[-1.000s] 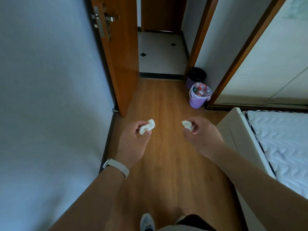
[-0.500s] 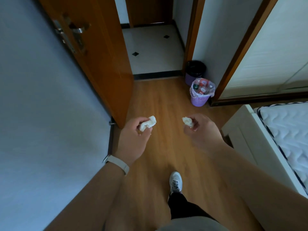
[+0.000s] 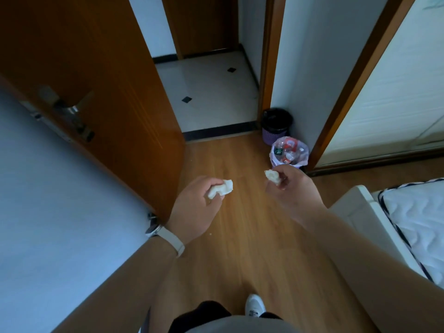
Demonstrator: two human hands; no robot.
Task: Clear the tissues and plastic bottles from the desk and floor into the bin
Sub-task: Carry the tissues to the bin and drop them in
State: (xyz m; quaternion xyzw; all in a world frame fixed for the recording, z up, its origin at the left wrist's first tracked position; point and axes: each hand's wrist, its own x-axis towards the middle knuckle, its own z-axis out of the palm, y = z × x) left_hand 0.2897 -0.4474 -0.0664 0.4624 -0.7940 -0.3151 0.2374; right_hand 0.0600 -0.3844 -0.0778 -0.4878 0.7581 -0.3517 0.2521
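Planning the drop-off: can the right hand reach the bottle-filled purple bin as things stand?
Probably not yet. The right hand, holding a tissue, looks short of the bin; only bare floor lies between.

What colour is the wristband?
White wristband, on the left wrist; head view shows it best.

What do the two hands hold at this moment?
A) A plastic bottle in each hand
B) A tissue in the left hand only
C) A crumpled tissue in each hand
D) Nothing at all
C: the left hand pinches a white tissue, and the right hand pinches a second tissue; no bottle is in either hand.
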